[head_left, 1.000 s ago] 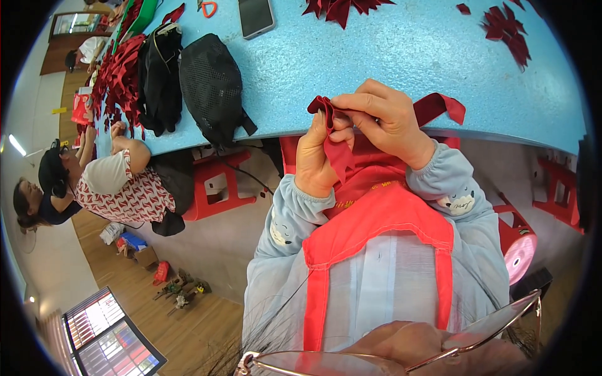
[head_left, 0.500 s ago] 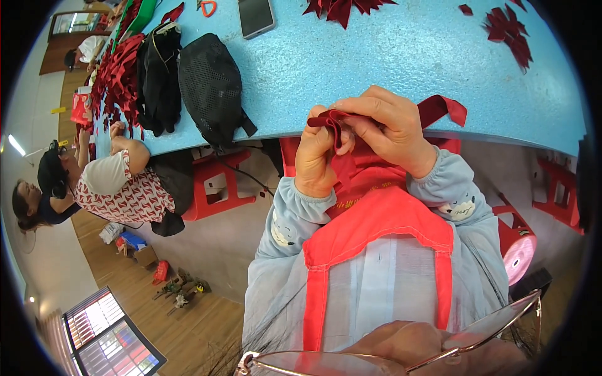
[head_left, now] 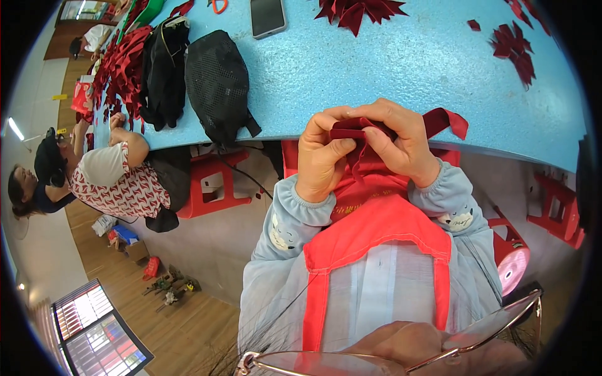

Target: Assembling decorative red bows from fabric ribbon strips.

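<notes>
**Two bare hands pinch a folded dark red ribbon at the near edge of a blue tabletop**

The fingers come first: on the left hand (head_left: pixel 320 153), the thumb presses toward the curled fingers, with the edge of a dark red ribbon (head_left: pixel 348 133) between them. On the right hand (head_left: pixel 401 141), the thumb lies against the same fold and the fingers arch behind it. Neither hand shows much gap; both are closed on the fabric, though the fingertips behind the fold are hidden from me.

The ribbon is held up just over the near edge of the tabletop (head_left: pixel 301 81). A strip hangs below the fold, before the red apron (head_left: pixel 376 232). Another length emerges beyond the right hand, seemingly part of the same piece; I cannot tell whether it touches the table.

I judge it light and soft, with a velvety nap that should grip skin fairly well. It looks hard to break but quick to spring open or crease, so the best hold is a flat pinch right on the stacked layers, not on the loose ends.

Farther out, a black mesh bag (head_left: pixel 218 81) lies along the near edge to the left. A phone (head_left: pixel 268 17) and a cluster of pointed red pieces (head_left: pixel 357 11) lie deeper in from that edge.
</notes>
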The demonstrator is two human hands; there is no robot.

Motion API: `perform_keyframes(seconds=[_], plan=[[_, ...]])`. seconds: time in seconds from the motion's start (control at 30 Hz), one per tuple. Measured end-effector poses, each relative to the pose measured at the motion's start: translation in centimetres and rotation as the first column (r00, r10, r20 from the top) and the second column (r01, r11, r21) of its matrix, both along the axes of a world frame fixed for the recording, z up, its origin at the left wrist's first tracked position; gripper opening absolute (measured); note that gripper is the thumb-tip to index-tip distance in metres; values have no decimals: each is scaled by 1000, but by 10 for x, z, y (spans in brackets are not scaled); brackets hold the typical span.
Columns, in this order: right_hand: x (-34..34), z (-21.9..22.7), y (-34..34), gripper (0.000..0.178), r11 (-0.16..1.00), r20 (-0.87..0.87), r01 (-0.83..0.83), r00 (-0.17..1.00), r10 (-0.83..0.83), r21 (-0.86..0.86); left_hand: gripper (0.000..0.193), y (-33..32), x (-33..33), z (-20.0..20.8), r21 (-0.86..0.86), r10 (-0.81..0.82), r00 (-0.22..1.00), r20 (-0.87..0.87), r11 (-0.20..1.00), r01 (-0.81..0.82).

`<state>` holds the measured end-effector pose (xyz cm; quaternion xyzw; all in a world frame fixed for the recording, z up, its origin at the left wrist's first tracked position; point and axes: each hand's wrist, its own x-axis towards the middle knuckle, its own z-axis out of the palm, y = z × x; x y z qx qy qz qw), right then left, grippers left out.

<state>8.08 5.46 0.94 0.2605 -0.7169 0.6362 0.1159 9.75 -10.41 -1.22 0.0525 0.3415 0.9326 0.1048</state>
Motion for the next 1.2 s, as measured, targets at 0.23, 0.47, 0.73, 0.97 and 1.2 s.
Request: perform_keyframes(seconds=[0.23,0.47,0.73,0.97,1.2], plan=[[2,-7,-3,21,998,82,49,996,-46,-34,17,3,1,4,-308,98,976,-195,939,-156],[6,-18,-9,23,964,127,147,985,-120,-220,15,11,4,2,-362,131,965,-226,909,-208],[0,-17,6,32,992,-151,127,981,-126,-3,18,11,2,3,-159,38,999,-38,986,-43],[-3,-18,9,42,972,-408,208,901,-149,105,18,10,0,3,-123,-1,1000,29,992,5],[2,-17,7,38,970,-339,237,917,-208,46,16,15,3,2,-334,78,963,-258,928,-164]])
